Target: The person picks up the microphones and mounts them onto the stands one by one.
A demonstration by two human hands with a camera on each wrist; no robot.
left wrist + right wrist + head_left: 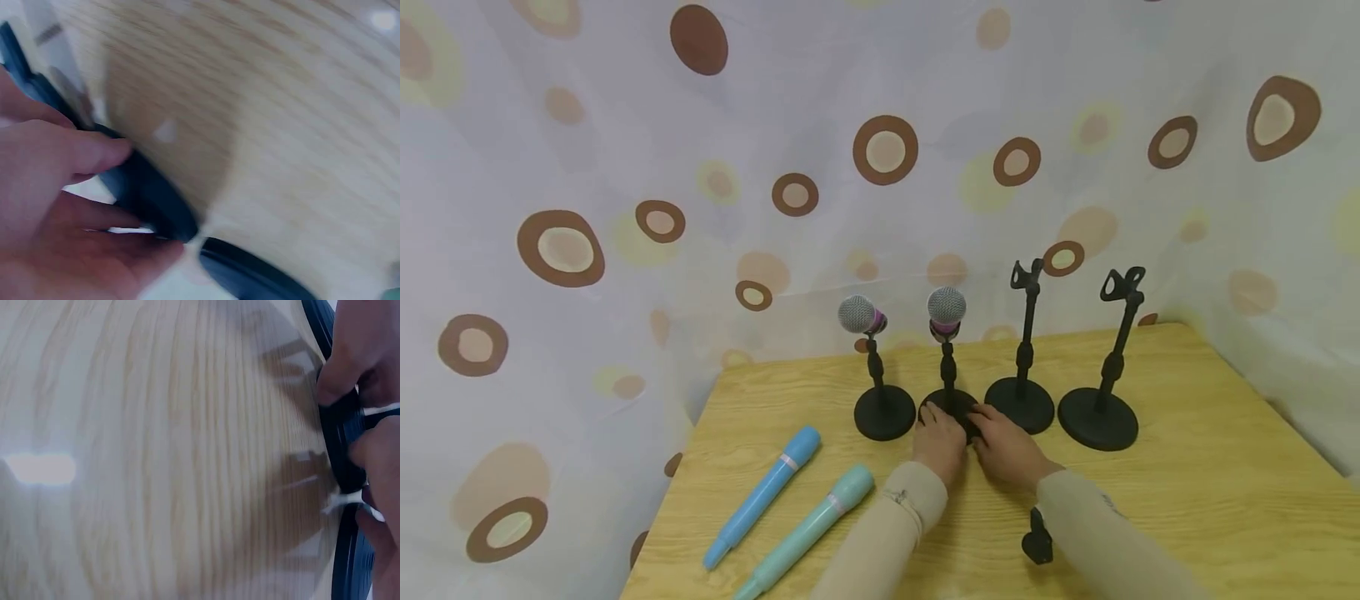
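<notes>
Both hands are at the round black base of a desktop microphone stand (948,367), second from the left in the head view. A microphone (947,307) with a silver mesh head and purple collar sits in its clip. My left hand (940,442) grips the left side of the base, its thumb (103,153) at the rim in the left wrist view. On the opposite side, my right hand (1011,452) holds the same base, with its thumb (337,381) against the edge in the right wrist view. Fingers hide part of the base.
To the left stands another stand (885,412) with a similar microphone (859,315). Two stands with bare clips, one nearer (1021,404) and one farther right (1097,418), complete the row. A blue stick (763,498) and a teal stick (811,529), both microphone-shaped, lie front left. A black piece (1037,543) lies by the right sleeve.
</notes>
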